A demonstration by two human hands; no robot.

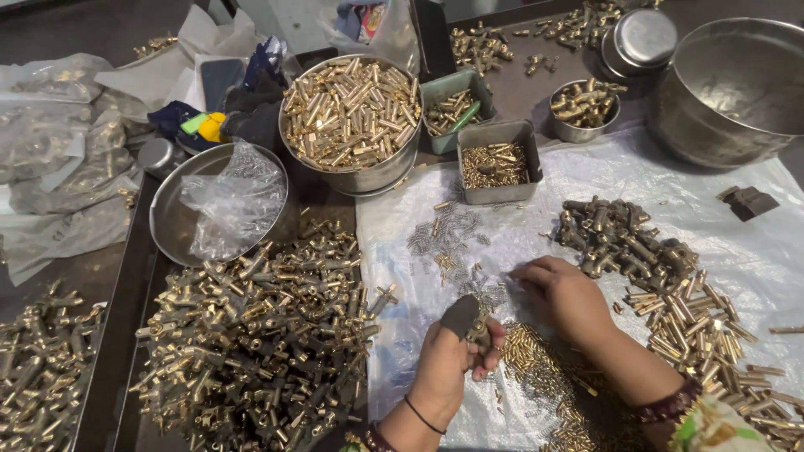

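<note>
My left hand (pixel 448 356) is closed around a small brass fitting (pixel 479 325), with a dark cover over the thumb. My right hand (pixel 563 293) reaches flat over the white plastic sheet (pixel 586 180), its fingertips touching a scatter of tiny silver springs (pixel 448 238). Just below both hands lies a heap of small brass pins (pixel 536 368). What the right fingers pinch is hidden.
A large heap of brass fittings (pixel 260 335) fills the dark tray at left. Darker fittings and brass tubes (pixel 662 285) lie right. At the back stand a round tin of brass tubes (pixel 352 113), grey bins (pixel 498 163), a steel pan with a bag (pixel 219 205) and a big steel bowl (pixel 733 88).
</note>
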